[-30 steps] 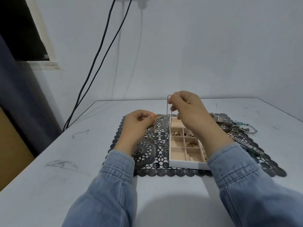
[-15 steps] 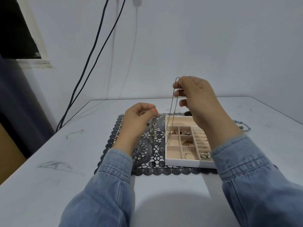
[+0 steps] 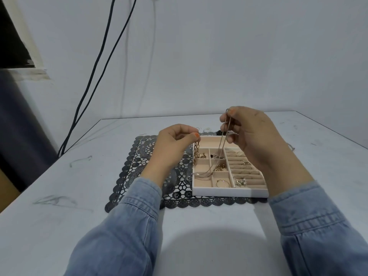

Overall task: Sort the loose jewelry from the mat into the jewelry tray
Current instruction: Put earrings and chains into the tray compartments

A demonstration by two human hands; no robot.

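Note:
A white jewelry tray [image 3: 229,192] with beige compartments lies on a black lace mat [image 3: 139,168]. My right hand [image 3: 251,136] pinches a thin silver necklace [image 3: 221,150] above the tray; its doubled strands hang down and its lower end drapes across the tray's left compartments. My left hand [image 3: 173,146] pinches a gold link chain [image 3: 196,154] that dangles at the tray's left edge. Rings, earrings and small charms lie in several compartments.
The mat sits on a white table [image 3: 59,196] against a white wall. Two black cables [image 3: 95,76] run down the wall to the table's back left. A dark bead piece [image 3: 219,132] lies behind the tray. My right forearm hides the mat's right side.
My right hand has come lower and nearer, letting the silver necklace's end settle into the tray. The gold chain now hangs visibly from my left hand. The camera tilted down.

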